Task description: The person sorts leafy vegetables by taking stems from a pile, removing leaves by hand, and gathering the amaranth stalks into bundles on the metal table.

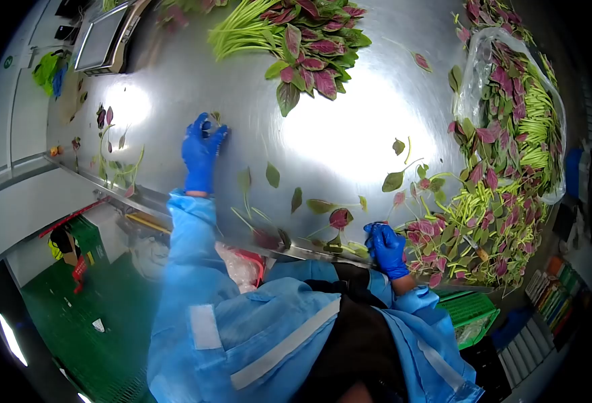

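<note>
My left hand, in a blue glove, reaches over the metal table with its fingers apart, a small leaf scrap at the fingertips. Near the table's front edge is my right hand, also gloved, its fingers curled together; what they hold, if anything, is hidden. Beside it, on the right, lies a loose pile of red-green leafy stems. A large bunch of leafy greens lies at the table's far side. Several single leaves, one of them green, are scattered between my hands.
A clear plastic bag with leafy stems stands at the right. A device with a flat screen is at the back left. Stray stems lie at the left. Below the table's right end is a green crate.
</note>
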